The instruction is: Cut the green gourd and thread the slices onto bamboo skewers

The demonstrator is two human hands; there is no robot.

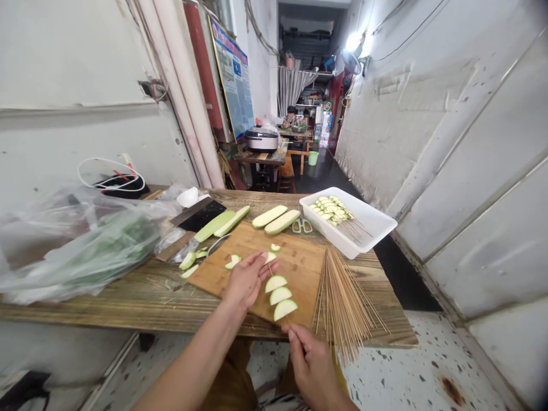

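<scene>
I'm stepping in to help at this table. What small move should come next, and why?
Probably thread the loose squash slice from the cutting board onto the bamboo skewer: three slices already sit on it, the right hand seems to hold its lower end, and the left hand is close to that slice.

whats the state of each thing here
right hand, pinching the lower end of a bamboo skewer
left hand, at the skewer's upper part, grip unclear
squash slices, three threaded on the skewer
squash lengths, lying uncut
white tray, holding finished skewers
loose skewers, fanned out, overhanging the table edge
rice cooker, lid shut
</scene>
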